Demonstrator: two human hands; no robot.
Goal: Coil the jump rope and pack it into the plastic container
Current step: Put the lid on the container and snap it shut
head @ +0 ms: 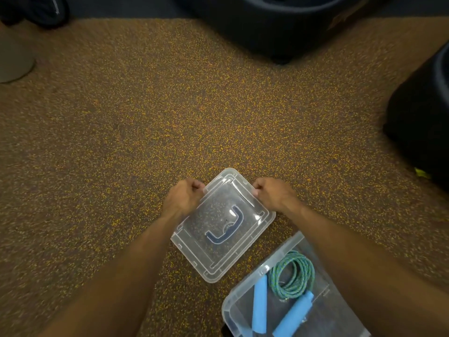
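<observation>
The clear plastic container stands open on the floor at the bottom right. Inside it lies the jump rope, its green cord coiled, with two light blue handles side by side. The clear lid, which has a dark blue handle in its middle, is above and to the left of the container. My left hand grips the lid's far left edge. My right hand grips its far right edge. My right forearm crosses over the container's right side and hides part of it.
Speckled brown and yellow carpet covers the floor. A large dark bin stands at the top centre and another dark object at the right edge. A grey round base is at the far left.
</observation>
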